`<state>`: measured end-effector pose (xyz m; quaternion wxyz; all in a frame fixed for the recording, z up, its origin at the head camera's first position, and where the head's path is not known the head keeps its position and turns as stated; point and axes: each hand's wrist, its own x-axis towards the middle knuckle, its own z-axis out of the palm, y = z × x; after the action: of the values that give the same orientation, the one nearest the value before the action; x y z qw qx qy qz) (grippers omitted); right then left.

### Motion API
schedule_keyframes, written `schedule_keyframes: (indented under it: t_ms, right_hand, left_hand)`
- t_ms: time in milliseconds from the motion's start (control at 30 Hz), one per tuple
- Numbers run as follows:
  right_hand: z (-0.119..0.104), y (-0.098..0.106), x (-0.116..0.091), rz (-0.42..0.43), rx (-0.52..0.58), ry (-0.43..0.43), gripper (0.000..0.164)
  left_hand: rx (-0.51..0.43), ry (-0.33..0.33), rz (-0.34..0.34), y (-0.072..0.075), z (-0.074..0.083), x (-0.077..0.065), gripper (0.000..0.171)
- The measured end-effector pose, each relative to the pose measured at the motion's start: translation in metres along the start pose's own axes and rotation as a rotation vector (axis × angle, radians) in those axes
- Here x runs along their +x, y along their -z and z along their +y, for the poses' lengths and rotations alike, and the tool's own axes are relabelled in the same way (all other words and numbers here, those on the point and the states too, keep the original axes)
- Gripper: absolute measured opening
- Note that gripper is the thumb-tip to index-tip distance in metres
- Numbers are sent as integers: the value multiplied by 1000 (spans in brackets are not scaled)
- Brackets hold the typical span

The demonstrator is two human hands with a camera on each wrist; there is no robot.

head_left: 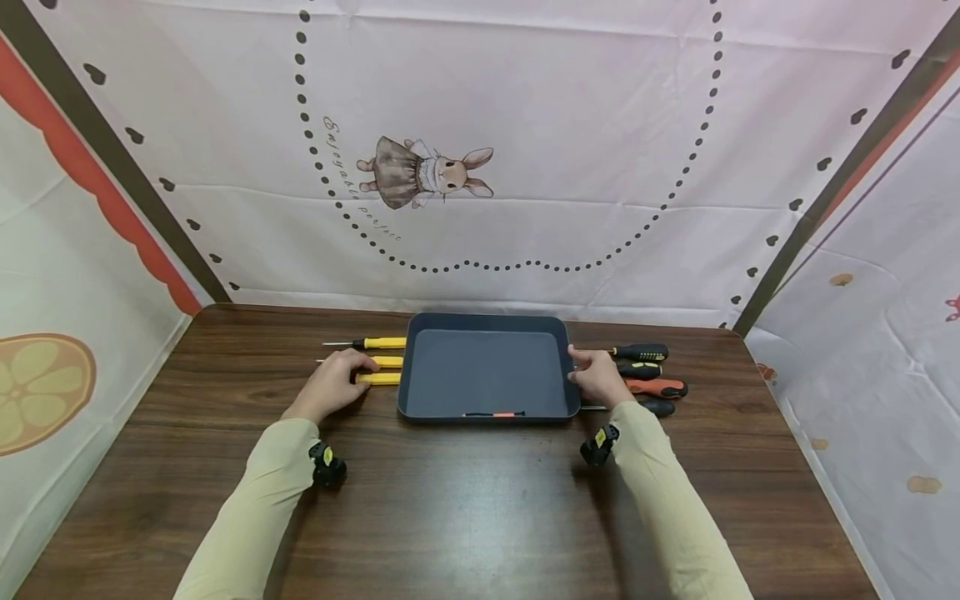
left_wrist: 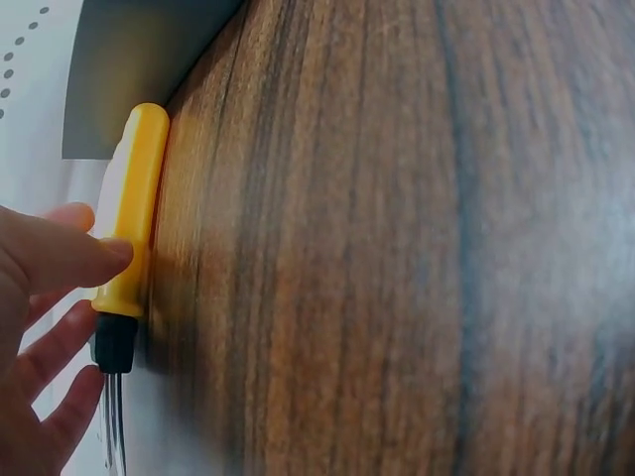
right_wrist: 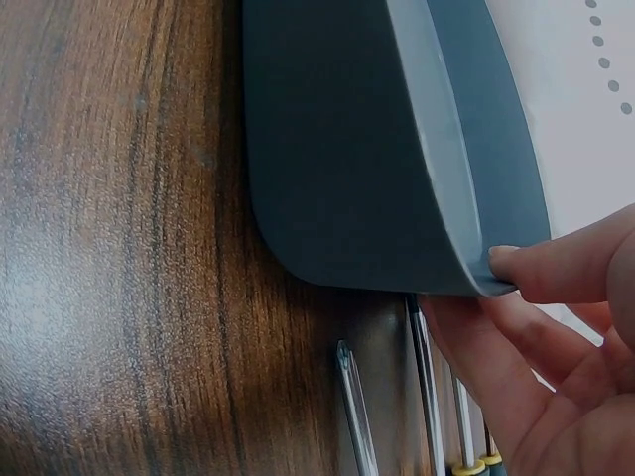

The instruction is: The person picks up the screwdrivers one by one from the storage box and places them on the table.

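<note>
A dark grey rectangular tray (head_left: 491, 375) sits at the back middle of the table. My right hand (head_left: 600, 379) pinches its right rim, thumb over the inside and fingers beneath, as the right wrist view shows. On the tray's left lie several yellow-handled screwdrivers, their handle ends toward it. My left hand (head_left: 333, 383) holds the nearest yellow screwdriver (left_wrist: 139, 213) by its handle, between thumb and fingers. Behind it, another yellow screwdriver (head_left: 384, 342) lies with its shaft pointing left. A thin black and orange strip (head_left: 506, 414) shows along the tray's front wall.
Several screwdrivers lie right of the tray, among them an orange-handled screwdriver (head_left: 660, 387) and a black-handled one (head_left: 643, 352). Their metal shafts point toward the tray. The brown wooden table (head_left: 465, 508) meets a printed white cloth (head_left: 562, 125) behind.
</note>
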<state>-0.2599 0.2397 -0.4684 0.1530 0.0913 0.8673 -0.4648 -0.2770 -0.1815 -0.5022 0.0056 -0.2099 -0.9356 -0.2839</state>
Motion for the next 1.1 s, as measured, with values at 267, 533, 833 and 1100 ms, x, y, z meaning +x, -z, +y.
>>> schedule_keyframes:
  t_ms: [267, 533, 833, 1100]
  right_hand:
    - [0, 2, -1, 0, 11, -4, 55]
    - [0, 2, 0, 5, 33, -24, 56]
    - [1, 1, 0, 4, 41, -25, 56]
    - [1, 1, 1, 4, 44, -11, 57]
  left_hand:
    - [-23, -5, -7, 4, 5, 1, 24]
    - [7, 8, -26, 16, 39, 19, 31]
    - [114, -139, -157, 6, 104, 49, 40]
    - [78, -176, -404, -27, 149, 63, 38]
